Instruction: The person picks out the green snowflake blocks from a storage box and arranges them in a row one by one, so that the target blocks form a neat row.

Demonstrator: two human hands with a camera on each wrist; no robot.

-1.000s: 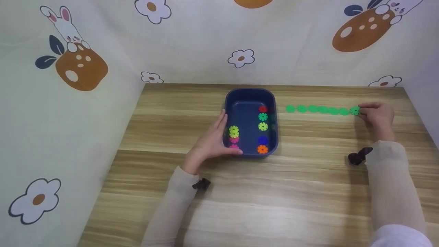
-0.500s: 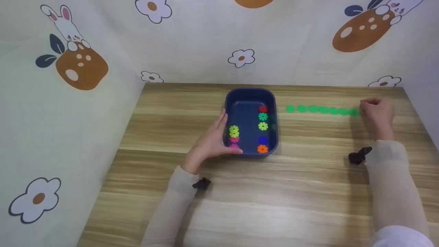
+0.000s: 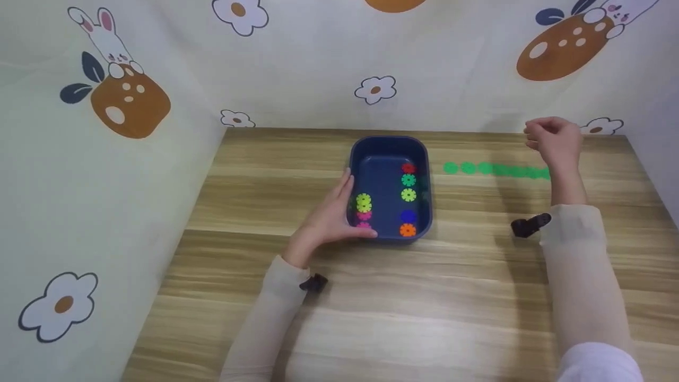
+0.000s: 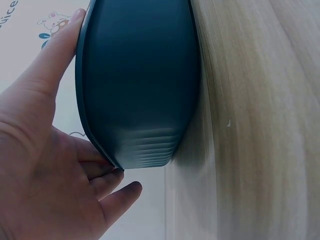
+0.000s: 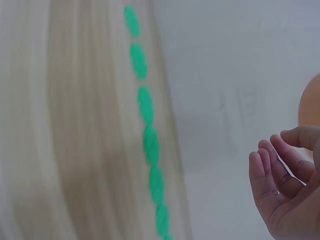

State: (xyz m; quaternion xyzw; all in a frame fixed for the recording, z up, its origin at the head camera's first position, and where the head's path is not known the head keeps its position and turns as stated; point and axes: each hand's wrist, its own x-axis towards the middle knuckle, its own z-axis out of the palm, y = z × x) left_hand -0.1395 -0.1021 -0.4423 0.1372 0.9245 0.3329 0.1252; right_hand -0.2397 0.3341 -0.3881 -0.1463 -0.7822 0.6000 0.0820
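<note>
My left hand holds the dark blue plastic box at its near left corner, thumb over the near rim and fingers along the left wall. In the left wrist view the fingertips are right at the rim of the box. Above the far right of the table, my right hand is raised with loosely bent fingers; the right wrist view shows nothing between thumb and fingers. Below it runs a row of green snowflake building discs, spaced apart at the left and touching or overlapping toward the right. My right forearm hides the row's right end.
Inside the box, red, green, yellow, blue and orange discs line the right side. Yellow and pink discs lie at the left. A patterned cloth wall rises behind the wooden table.
My right hand let go of the green disc at the row's right end, then lifted and moved left and away from me. My left hand and the box stay put.
</note>
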